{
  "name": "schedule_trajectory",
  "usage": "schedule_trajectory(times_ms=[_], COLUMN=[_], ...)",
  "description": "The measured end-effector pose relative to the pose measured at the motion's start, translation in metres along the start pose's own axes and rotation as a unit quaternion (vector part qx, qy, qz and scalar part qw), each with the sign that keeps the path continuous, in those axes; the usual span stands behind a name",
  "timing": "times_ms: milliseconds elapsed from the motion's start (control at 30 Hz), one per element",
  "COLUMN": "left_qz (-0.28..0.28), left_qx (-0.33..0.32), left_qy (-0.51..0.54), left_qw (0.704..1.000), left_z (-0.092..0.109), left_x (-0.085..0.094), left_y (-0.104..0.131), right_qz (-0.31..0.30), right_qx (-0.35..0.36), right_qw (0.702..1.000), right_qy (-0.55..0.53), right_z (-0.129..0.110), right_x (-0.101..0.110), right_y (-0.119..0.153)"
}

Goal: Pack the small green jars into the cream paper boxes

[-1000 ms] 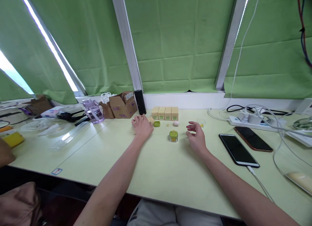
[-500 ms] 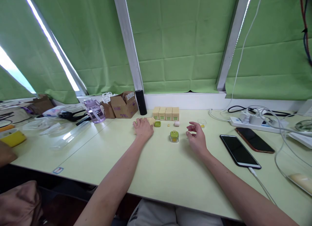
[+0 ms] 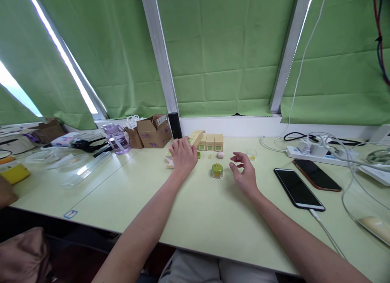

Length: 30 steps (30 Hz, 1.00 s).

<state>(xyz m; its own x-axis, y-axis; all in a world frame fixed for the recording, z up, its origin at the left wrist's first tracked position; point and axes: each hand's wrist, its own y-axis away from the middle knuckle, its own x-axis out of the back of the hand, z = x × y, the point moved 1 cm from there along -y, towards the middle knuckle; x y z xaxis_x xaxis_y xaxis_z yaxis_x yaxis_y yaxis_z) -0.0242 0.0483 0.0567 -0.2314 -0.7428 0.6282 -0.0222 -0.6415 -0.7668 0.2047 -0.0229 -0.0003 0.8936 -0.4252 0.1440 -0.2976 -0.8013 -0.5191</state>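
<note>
While the left hand (image 3: 184, 156) keeps its fingers closed on a tan card piece (image 3: 197, 136), tilted up at the left end of the row of tan boxes (image 3: 210, 142), the back of that hand hides just where the grip lands! It looks feather-light, stiff but easily creased, with a dry, non-slip face, so a soft pinch on its edges should serve best. Over to the right hand (image 3: 244, 173): nothing held, fingers loosely curled, thumb well apart, near a green-lidded jar (image 3: 217, 170) whose clear body looks smooth, perhaps slippery. Beyond sits a small pink piece (image 3: 220, 155). Below it all runs a pale, flat tabletop (image 3: 201, 218), two phones (image 3: 300, 189) lying off to the right, a cardboard box (image 3: 154, 132) and purple bottle (image 3: 116, 138) to the left, green blinds (image 3: 222, 51) filling the back.
</note>
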Motion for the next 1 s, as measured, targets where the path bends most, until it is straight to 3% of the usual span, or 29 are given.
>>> schedule_trajectory(times_ms=[300,500,700,900,1000], left_qz=[0.069,0.035,-0.001,0.068,0.060], left_qx=[-0.120,-0.189,-0.239,-0.251,-0.239], left_qy=[0.166,0.202,0.213,0.306,0.333], left_qw=[0.976,0.960,0.948,0.916,0.910], left_z=[0.037,0.050,0.054,0.051,0.050], left_x=[-0.002,-0.009,-0.007,0.001,0.002], left_y=[0.026,0.045,0.053,0.047,0.040], right_qz=[-0.040,-0.054,-0.019,-0.004,0.009], right_qx=[0.016,-0.017,-0.032,0.007,0.024], right_qw=[0.999,0.998,0.997,0.998,0.999], right_qy=[0.011,-0.035,-0.067,-0.065,-0.041], right_z=[-0.009,-0.014,-0.014,-0.014,-0.010], right_x=[-0.006,-0.011,-0.007,0.000,0.002], right_y=[0.004,0.004,0.002,0.000,0.001])
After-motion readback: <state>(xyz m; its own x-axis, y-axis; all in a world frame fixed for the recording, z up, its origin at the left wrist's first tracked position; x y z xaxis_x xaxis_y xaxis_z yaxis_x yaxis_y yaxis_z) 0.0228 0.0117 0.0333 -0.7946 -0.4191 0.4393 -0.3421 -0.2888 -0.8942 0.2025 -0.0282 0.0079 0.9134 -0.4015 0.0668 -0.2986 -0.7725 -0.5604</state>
